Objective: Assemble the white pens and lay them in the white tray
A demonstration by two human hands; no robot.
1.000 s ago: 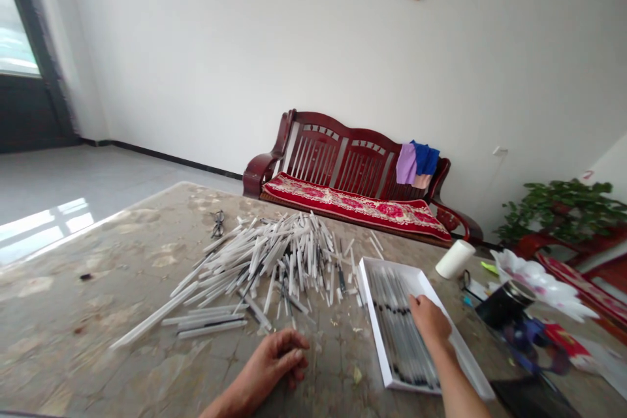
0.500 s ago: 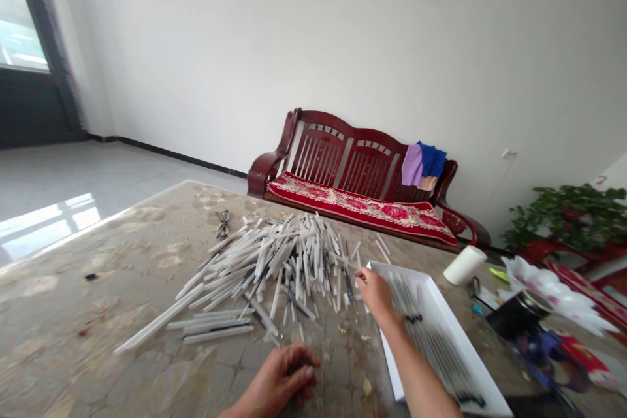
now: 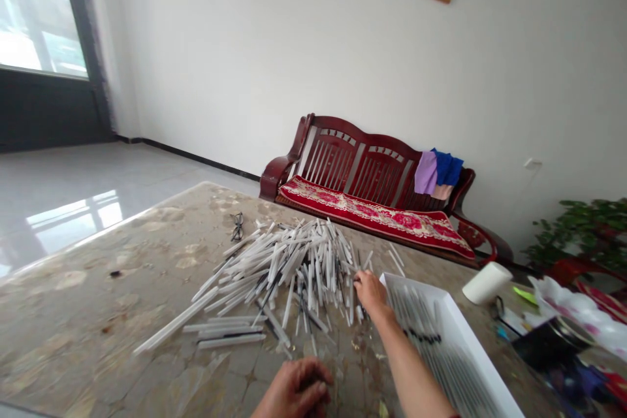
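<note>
A loose pile of pale, tube-like sticks, with some dark ones among them, covers the middle of the table. My right hand is at the pile's right edge, its fingers pinched together; what they hold, if anything, is hidden. Just right of it lies a white shallow box holding rows of thin clear sticks with black ends. My left hand rests low in front of the pile, fingers loosely curled and thumb apart, with nothing visible in it. Several sticks lie side by side left of that hand.
Black-framed glasses lie behind the pile. To the right are a white roll, a black cup and a petal-edged white thing. Beyond the patterned table stands a dark red wooden bench.
My right hand has moved left, off the box's corner and onto the pile's right edge. The whole view has shifted slightly. My left hand keeps much the same curl.
</note>
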